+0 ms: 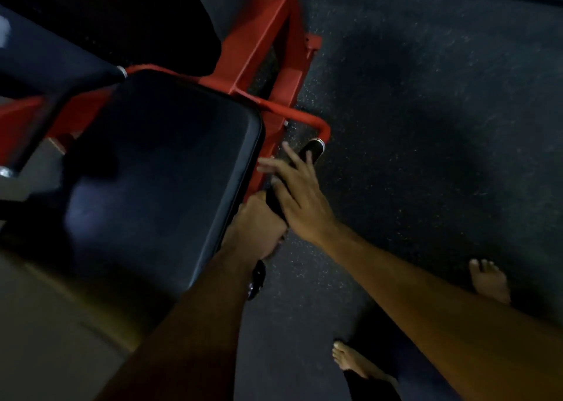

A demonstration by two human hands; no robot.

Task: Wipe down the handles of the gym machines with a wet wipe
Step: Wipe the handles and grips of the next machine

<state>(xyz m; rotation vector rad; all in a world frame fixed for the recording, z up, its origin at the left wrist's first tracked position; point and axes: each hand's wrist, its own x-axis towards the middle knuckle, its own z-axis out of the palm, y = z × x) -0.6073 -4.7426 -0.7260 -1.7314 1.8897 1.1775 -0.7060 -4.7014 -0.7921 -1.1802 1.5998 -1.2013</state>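
Note:
A black rubber handle (313, 147) on a red bent tube (307, 120) sticks out beside the right edge of the black seat pad (158, 169). My left hand (259, 224) grips the near end of this handle, fingers curled round it. Above it my right hand (300, 196) lies over the middle of the handle with its fingers stretched out toward the far end. A pale blurred shape (266, 166) shows at the right hand's fingertips; whether it is the wet wipe or a finger cannot be told.
The machine's red frame (268, 44) runs up and away behind the seat, with another black pad (54, 56) at the upper left. Dark speckled rubber floor (426, 126) spreads to the right. My bare feet (489, 280) stand on it at the lower right.

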